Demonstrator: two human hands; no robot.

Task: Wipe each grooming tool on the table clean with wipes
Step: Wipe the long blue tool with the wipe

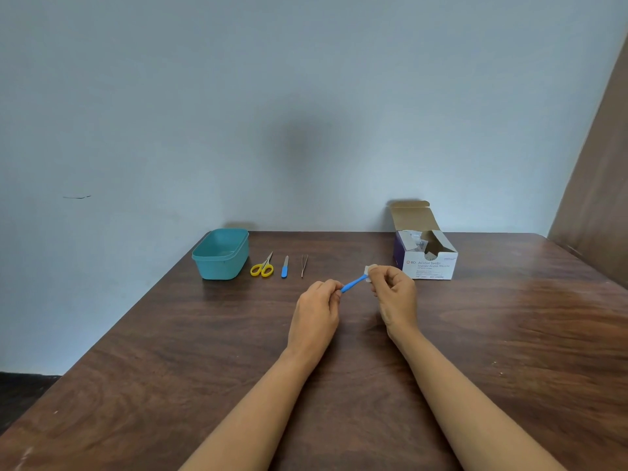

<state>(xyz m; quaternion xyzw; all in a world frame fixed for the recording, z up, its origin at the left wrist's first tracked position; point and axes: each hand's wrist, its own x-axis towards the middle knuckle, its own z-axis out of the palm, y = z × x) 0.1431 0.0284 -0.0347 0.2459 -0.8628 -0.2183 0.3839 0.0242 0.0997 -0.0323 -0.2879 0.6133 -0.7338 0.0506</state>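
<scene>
At mid-frame our left hand pinches the blue tool by its handle to steady it, while our right hand pinches a wipe round its other end. Scissors, file and tweezers wait left of centre, beside the tub.

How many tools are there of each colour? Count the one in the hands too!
Blue: 2, the nail file and the held tool, which has a wipe on its tip
Yellow: 1, the scissors
Bare metal: 1, the tweezers
Total: 4 tools
</scene>
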